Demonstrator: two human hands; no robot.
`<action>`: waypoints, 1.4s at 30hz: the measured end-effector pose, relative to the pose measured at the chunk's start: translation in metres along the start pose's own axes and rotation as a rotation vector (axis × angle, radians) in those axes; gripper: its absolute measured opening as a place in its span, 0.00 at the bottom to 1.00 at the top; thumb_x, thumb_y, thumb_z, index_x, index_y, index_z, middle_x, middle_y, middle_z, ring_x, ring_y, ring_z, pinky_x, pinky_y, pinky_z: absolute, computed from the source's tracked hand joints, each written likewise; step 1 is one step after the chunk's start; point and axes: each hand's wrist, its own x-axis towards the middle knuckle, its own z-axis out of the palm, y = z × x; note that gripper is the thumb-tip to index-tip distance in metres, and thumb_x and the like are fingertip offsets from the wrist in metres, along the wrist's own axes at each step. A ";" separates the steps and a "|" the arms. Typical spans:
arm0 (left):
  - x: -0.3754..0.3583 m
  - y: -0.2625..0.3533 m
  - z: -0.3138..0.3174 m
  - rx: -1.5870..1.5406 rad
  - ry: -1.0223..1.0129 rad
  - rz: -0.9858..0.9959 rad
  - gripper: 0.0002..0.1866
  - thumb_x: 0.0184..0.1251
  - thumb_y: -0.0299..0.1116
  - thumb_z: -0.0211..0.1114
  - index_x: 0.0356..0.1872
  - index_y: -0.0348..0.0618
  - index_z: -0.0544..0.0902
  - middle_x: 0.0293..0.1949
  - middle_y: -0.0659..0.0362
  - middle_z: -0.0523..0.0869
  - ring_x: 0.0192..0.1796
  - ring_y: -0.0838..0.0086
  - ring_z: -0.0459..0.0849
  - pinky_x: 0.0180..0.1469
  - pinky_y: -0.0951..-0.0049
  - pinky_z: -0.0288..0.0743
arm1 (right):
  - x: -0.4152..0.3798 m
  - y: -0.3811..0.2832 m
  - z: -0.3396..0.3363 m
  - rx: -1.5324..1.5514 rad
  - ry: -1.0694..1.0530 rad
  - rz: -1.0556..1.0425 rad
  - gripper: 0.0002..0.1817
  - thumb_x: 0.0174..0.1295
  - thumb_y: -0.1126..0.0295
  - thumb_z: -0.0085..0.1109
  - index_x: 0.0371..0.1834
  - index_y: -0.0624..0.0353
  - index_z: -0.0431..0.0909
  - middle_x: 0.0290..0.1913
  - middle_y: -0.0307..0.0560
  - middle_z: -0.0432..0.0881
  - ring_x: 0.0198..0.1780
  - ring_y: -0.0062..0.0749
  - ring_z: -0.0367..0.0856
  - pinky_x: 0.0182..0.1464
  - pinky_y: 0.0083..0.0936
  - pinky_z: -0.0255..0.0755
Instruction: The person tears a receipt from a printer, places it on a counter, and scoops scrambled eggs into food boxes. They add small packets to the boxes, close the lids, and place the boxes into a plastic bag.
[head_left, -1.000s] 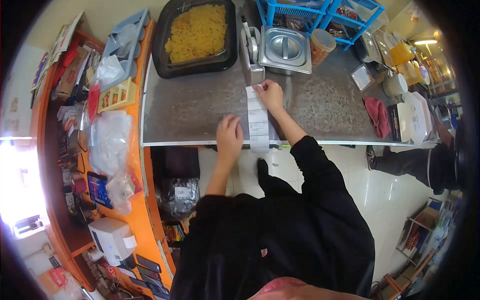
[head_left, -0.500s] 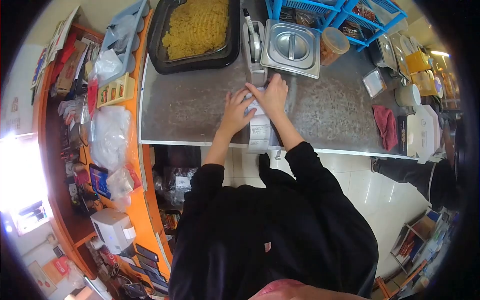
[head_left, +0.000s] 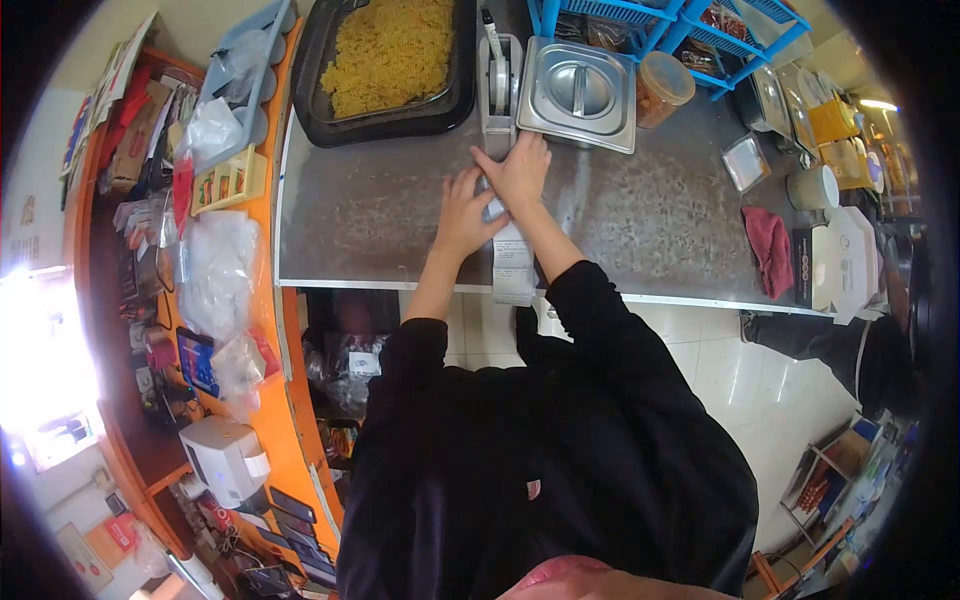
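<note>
My left hand (head_left: 463, 216) rests on the metal counter with its fingers apart, at the left edge of a printed paper receipt (head_left: 514, 268). Stretched over the top of the receipt, my right hand (head_left: 519, 180) has its thumb spread toward the left hand. A small pale bluish piece (head_left: 492, 207) shows between the hands; what it is, I cannot make out. The receipt's lower end hangs past the counter's front edge. Just beyond my right fingertips stands a grey tape dispenser (head_left: 498, 122) with a marker pen (head_left: 491, 34) stuck in it.
A black tray (head_left: 312, 112) of yellow crumbly food lies at the back left. Right of the dispenser are a lidded steel pan (head_left: 612, 128), a jar (head_left: 663, 92) and blue baskets (head_left: 690, 40). A red cloth (head_left: 768, 252) lies at the right; an orange shelf (head_left: 283, 190) borders the left.
My right hand has shifted left and slightly away from me, closer to the dispenser. The left hand stays nearly in place, its fingers a little more bent.
</note>
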 end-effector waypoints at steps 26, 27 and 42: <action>-0.004 0.011 -0.007 0.074 0.064 -0.145 0.26 0.42 0.39 0.70 0.45 0.39 0.79 0.52 0.48 0.73 0.57 0.53 0.69 0.63 0.54 0.59 | 0.011 -0.019 -0.004 0.134 -0.101 0.240 0.32 0.45 0.57 0.68 0.41 0.79 0.71 0.48 0.68 0.71 0.54 0.61 0.65 0.53 0.53 0.63; -0.001 0.018 -0.008 0.124 0.063 -0.156 0.27 0.42 0.40 0.70 0.46 0.38 0.79 0.50 0.49 0.73 0.56 0.55 0.69 0.63 0.54 0.59 | 0.012 -0.020 -0.003 0.142 -0.066 0.232 0.32 0.45 0.57 0.68 0.41 0.79 0.71 0.48 0.68 0.71 0.54 0.61 0.65 0.53 0.53 0.63; -0.043 0.030 -0.004 -0.191 0.534 -0.429 0.35 0.55 0.39 0.65 0.63 0.37 0.64 0.60 0.43 0.69 0.63 0.48 0.65 0.66 0.55 0.56 | -0.033 0.018 -0.017 0.278 -0.146 -0.296 0.38 0.49 0.64 0.70 0.60 0.74 0.64 0.57 0.67 0.71 0.59 0.55 0.70 0.63 0.40 0.61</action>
